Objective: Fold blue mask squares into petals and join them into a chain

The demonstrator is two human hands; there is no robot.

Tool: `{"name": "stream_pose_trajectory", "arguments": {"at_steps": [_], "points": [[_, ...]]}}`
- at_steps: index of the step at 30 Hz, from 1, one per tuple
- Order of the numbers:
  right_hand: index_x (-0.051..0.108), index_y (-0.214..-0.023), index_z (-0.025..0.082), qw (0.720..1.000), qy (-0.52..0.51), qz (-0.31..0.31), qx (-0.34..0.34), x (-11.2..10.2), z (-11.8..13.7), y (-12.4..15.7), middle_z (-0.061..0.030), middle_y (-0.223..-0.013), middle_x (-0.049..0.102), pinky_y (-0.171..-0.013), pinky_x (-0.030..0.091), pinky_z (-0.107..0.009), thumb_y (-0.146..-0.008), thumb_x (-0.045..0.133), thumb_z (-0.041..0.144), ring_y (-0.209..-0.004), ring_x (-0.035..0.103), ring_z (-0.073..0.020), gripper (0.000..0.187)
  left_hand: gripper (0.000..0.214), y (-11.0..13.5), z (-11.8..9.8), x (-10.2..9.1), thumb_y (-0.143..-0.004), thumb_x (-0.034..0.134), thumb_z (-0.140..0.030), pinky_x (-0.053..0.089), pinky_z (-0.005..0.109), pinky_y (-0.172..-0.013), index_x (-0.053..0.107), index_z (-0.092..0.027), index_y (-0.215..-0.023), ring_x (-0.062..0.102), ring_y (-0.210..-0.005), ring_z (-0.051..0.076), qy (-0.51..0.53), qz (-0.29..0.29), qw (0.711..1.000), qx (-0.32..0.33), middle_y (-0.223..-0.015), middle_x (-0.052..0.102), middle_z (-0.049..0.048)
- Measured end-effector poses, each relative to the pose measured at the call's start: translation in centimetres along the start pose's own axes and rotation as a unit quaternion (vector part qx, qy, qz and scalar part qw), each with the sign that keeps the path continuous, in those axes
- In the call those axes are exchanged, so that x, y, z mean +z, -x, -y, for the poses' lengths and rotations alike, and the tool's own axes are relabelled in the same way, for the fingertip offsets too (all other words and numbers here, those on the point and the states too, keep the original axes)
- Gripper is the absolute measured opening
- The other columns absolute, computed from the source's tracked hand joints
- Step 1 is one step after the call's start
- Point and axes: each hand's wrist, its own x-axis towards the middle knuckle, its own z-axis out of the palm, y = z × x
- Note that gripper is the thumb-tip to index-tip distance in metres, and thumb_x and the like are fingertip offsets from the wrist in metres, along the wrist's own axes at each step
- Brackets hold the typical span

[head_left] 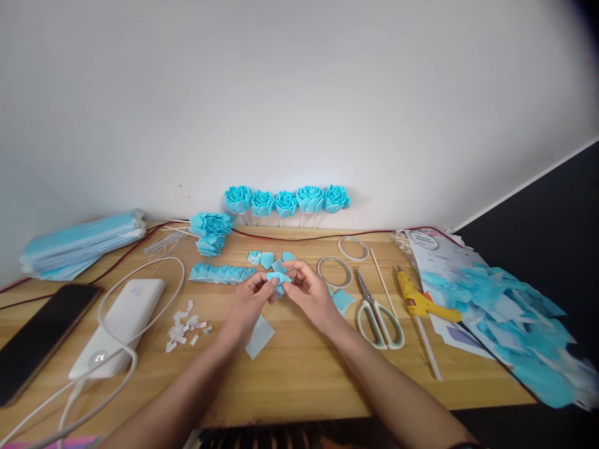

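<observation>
Over the middle of the wooden table [299, 380], my left hand [248, 302] and my right hand [309, 290] pinch a small folded blue paper piece [279, 279] between their fingertips. Under my left wrist lies a pale blue paper square [260, 337]. Several folded blue pieces [269, 259] lie just beyond my hands, and a row of overlapping folded pieces [219, 272] sits to the left. Finished blue paper roses [286, 201] stand along the wall, with one more rose [210, 224] on a stack of folded pieces.
Scissors [378, 312], a yellow glue gun [418, 299], two tape rings [334, 271] and a thin stick [384, 284] lie right. Blue paper scraps [505, 312] cover a sheet far right. A white power bank [122, 324], phone [40, 337], white bits [185, 327] and blue stack [82, 243] sit left.
</observation>
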Motion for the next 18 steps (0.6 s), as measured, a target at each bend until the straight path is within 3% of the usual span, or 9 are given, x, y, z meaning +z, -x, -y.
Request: {"name": "stream_pose_trajectory", "arguments": {"at_steps": [9,18], "points": [[0.056,-0.110,0.023,1.000,0.001,0.028,-0.009,-0.33,-0.61,-0.06,0.0030,-0.078,0.056,-0.067,0.043,-0.025,-0.081,0.058,0.019,-0.072,0.055,-0.0120,0.029,0.023,0.03,-0.02,0.09,-0.069,0.072,-0.033,0.035,0.023,-0.058,0.058,-0.017,-0.062,0.045,-0.054,0.011,0.013,0.005,1.000,-0.007,-0.051,0.053,-0.0042],[0.059,-0.110,0.023,0.999,0.002,0.036,-0.007,-0.62,-0.27,-0.20,0.0031,-0.078,0.054,-0.071,0.046,-0.026,-0.080,0.058,0.020,-0.073,0.056,-0.0122,0.030,0.022,0.15,-0.19,0.05,-0.072,0.074,-0.032,0.039,0.024,-0.057,0.060,-0.015,-0.073,0.051,-0.057,0.011,0.193,0.095,0.974,-0.070,-0.066,0.056,-0.0013]]}}
